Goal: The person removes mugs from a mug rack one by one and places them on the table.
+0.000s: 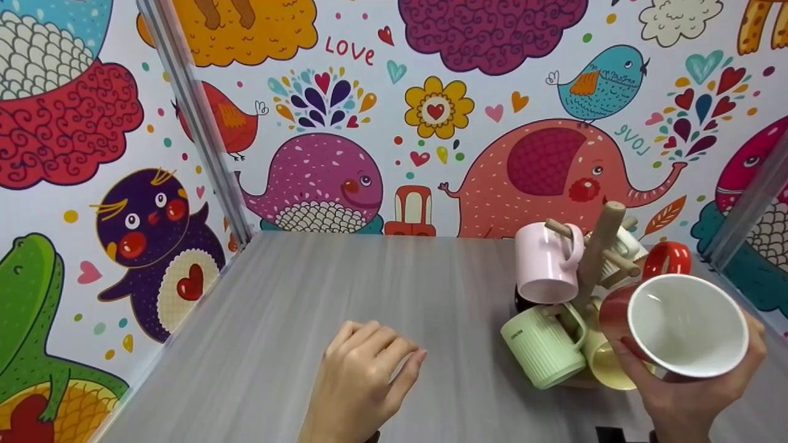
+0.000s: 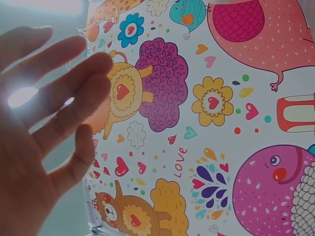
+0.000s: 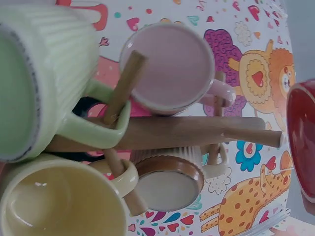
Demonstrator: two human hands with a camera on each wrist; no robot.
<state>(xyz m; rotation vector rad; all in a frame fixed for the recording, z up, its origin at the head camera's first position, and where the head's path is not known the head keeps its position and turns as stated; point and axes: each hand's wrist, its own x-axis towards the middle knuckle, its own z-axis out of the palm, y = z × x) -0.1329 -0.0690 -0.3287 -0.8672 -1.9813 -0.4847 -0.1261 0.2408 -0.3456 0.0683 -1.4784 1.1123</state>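
My right hand (image 1: pixel 689 400) grips a red mug (image 1: pixel 680 325) with a white inside, tilted so its mouth faces me, just right of a wooden mug tree (image 1: pixel 596 255). On the tree's pegs hang a pink mug (image 1: pixel 545 261), a ribbed green mug (image 1: pixel 542 347), a yellow mug (image 1: pixel 606 368), a white ribbed mug (image 1: pixel 629 246) and another red mug (image 1: pixel 668 258). In the right wrist view the held red mug (image 3: pixel 302 137) shows at the right edge, beside the wooden post (image 3: pixel 187 132). My left hand (image 1: pixel 381 363) rests on the table, relaxed and holding nothing; its fingers (image 2: pixel 54 93) are straight.
The grey wood-grain table (image 1: pixel 295 307) is boxed in by cartoon-patterned walls (image 1: pixel 431 111) at the back and both sides, with metal corner posts (image 1: pixel 203 123). The mug tree stands near the back right corner.
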